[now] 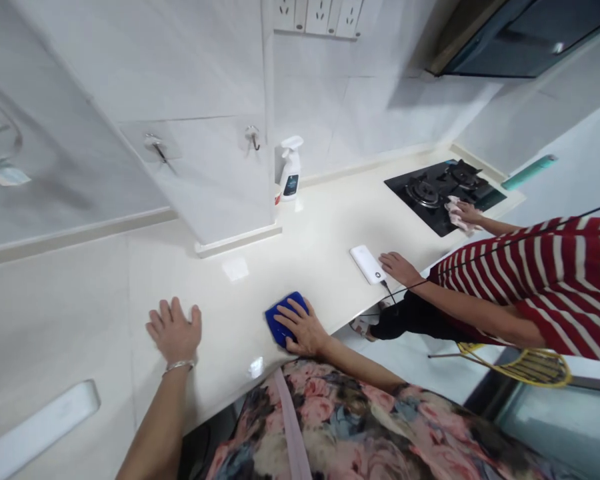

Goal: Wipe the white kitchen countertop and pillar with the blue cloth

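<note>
Home kitchen with a gas hob [443, 195], cream countertop [325, 227], tiled walls [360, 100]

Counted two people here, one in florals [330, 427] and one in stripes [545, 280], so four hands total: florals has a left hand [174, 330] and a right hand [300, 325], stripes has a near hand [399, 269] and a far hand [465, 215]. Only one of each of these: bangle [179, 365], sponge [283, 320], rag [457, 217], spray bottle [291, 170], power bank [367, 264], hob [443, 200]. That hob's got two burners [423, 193], btw. Also two wall hooks [253, 137] and three outlets [319, 15] up top.
</note>
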{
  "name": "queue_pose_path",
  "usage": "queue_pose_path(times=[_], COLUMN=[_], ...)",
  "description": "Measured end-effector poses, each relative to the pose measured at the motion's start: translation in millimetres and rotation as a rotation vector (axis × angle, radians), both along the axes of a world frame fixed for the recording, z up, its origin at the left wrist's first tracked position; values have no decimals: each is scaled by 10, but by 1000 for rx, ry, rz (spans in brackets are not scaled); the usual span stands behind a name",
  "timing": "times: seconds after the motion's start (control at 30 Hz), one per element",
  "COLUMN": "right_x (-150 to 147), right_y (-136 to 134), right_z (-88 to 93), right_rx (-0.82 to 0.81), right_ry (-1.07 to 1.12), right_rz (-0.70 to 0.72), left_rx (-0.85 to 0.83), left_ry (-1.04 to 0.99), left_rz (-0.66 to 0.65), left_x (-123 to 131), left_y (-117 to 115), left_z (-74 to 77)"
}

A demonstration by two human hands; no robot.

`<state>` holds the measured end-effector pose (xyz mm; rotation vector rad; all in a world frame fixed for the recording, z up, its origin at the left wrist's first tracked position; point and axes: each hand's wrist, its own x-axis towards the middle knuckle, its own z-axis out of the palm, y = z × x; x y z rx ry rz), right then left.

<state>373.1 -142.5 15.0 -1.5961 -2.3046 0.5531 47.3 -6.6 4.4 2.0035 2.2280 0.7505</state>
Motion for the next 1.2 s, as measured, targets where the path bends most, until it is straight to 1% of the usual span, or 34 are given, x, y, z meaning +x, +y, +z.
queue_pose_path(times=[0.1,0.17,0.23,0.27,0.33,0.4,0.47,0.53,0.63,0.7,0.77,0.83,0.87,0.93,1.03,1.13,1.2], right_x=[381,634,867,977,1185,1376,1537,1645,1662,1552,1344,1053,883,505,-122,-733,-1053], right_y=[-366,-531,-579,-549,-383,-95,272,669,1230,1525,1721,1811,1820,1777,1599,1298,1037], right_z=[3,-9,-25,-33,-48,-57,-56,-49,-46,-63,-92,-122,-132,-136,-102,-37,5], right_rx=[-13,-4,8,11,11,6,-3,-11,-25,-47,-70,-67,-54,-22,-8,-34,-44], right_ry=[-57,-98,-134,-153,-202,-263,-318,-354,-398,-408,-381,-323,-291,-237,-185,-155,-137], right_rz=[-85,-148,-173,-179,-213,-312,-387,-427,-464,-507,-563,-590,-580,-517,-376,-204,-79], left_rx=[-9,-26,-41,-43,-45,-53,-57,-55,-66,-85,-108,-126,-131,-133,-130,-137,-142], left_ry=[-18,-25,-29,-28,-26,-24,-21,-16,-15,-19,-21,-19,-16,-15,-29,-57,-73], left_rz=[-9,-7,-8,-8,-11,-8,-2,2,12,23,27,24,22,23,12,-10,-15], left_x=[0,6,16,22,34,45,51,53,45,34,20,8,5,3,5,3,1], left_y=[-15,-21,-23,-23,-23,-20,-16,-9,3,12,20,24,24,21,11,1,-5], left_z=[-15,-24,-27,-26,-18,-8,0,0,-18,-39,-62,-81,-88,-98,-113,-127,-133])
